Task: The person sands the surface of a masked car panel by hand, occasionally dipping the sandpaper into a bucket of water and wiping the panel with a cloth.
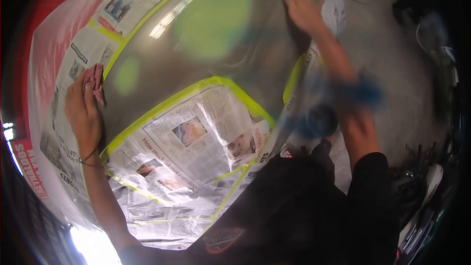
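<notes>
A pinkish-red crumpled cloth (96, 82) is in my left hand (84, 110), its fingers closed around it. This hand rests at the left edge of a glossy grey panel (162, 59), beside newspaper masking (68, 76) and yellow-green tape (112, 64). At the far right part of the panel, my right hand (303, 11) lies stretched out and flat, partly veiled by a greenish lens blur. Below the panel's curved taped border (162, 100), a larger newspaper sheet (181, 140) covers the surface.
Red bodywork (51, 7) under clear plastic film (46, 51) runs along the left. Grey floor (392, 64) extends to the right, with dark equipment (434, 29) at the far edge. A blurred blue object (321, 120) shows near my right arm. Bright light enters at lower left.
</notes>
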Motion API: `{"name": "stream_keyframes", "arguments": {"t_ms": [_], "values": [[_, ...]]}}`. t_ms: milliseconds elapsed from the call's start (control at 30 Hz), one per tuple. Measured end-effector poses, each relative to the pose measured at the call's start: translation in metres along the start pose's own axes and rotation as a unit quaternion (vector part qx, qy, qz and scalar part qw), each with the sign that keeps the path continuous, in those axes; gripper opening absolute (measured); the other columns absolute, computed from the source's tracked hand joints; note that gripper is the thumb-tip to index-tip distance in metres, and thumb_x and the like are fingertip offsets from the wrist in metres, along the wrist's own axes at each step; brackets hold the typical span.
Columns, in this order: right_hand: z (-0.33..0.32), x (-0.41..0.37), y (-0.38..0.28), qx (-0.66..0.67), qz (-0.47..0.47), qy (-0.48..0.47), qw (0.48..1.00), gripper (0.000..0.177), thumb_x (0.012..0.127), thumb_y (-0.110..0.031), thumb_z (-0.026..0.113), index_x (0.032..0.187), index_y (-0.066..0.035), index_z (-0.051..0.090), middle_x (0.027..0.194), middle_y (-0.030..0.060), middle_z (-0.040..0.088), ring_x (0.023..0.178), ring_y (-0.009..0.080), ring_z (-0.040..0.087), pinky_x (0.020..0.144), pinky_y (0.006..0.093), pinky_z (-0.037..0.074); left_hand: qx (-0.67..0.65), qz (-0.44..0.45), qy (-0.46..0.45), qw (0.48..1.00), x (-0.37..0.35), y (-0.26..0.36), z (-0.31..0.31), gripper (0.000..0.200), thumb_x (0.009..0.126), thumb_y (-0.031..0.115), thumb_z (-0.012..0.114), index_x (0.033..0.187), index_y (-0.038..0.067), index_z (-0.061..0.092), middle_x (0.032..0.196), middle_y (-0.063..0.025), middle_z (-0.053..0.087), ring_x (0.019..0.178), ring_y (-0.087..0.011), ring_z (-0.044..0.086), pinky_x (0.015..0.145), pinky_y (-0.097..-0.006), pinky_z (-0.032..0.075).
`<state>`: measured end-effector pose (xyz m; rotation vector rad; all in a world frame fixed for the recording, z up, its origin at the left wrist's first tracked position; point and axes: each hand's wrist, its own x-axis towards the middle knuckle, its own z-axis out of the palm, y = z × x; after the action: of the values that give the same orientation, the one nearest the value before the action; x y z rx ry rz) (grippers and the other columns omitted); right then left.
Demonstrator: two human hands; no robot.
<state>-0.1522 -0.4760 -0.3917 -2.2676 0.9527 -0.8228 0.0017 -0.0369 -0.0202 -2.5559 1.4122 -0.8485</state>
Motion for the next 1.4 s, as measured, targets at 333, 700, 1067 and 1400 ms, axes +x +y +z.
{"name": "stream_keyframes", "arguments": {"t_ms": [333,700,1067,1400], "values": [[0.026,-0.136,-0.017,-0.097,-0.084,0.04,0.991,0.06,0.113,-0.035,0.052,0.169,-0.016,0.044,0.183,0.0028,0.027,0.17,0.0323,0.019,0.13,0.0747,0.003,0.004,0.017,-0.005,1.0,0.004,0.002,-0.003,0.036,0.113,0.019,0.052,0.142,0.002,0.067,0.134,-0.0197,0.071,0.124,-0.0392,0.067,0.108,-0.0469,0.048],[-0.002,-0.112,0.003,0.055,-0.054,0.004,0.997,0.061,0.114,-0.031,0.047,0.173,-0.017,0.035,0.181,0.0087,0.029,0.168,0.0374,0.024,0.134,0.063,0.016,-0.024,-0.005,-0.014,1.0,0.005,0.01,-0.009,0.035,0.114,0.018,0.05,0.139,0.0,0.067,0.132,-0.0205,0.071,0.123,-0.0388,0.066,0.108,-0.047,0.047],[0.009,-0.017,0.058,0.082,-0.02,0.038,0.996,0.062,0.115,-0.029,0.042,0.174,-0.013,0.031,0.183,0.0087,0.024,0.17,0.0353,0.018,0.132,0.0701,0.01,-0.033,-0.055,-0.04,0.997,0.015,0.025,-0.01,0.038,0.115,0.019,0.045,0.141,0.0,0.065,0.135,-0.0196,0.069,0.127,-0.038,0.062,0.113,-0.047,0.041],[0.015,0.148,0.114,0.04,-0.01,0.11,0.993,0.068,0.11,-0.03,0.051,0.172,-0.008,0.033,0.178,0.0183,0.032,0.167,0.0411,0.024,0.132,0.0701,0.012,-0.01,-0.048,-0.039,0.998,0.019,0.025,-0.01,0.042,0.115,0.025,0.045,0.136,-0.004,0.066,0.133,-0.0208,0.071,0.126,-0.0376,0.064,0.112,-0.0458,0.045]]}}
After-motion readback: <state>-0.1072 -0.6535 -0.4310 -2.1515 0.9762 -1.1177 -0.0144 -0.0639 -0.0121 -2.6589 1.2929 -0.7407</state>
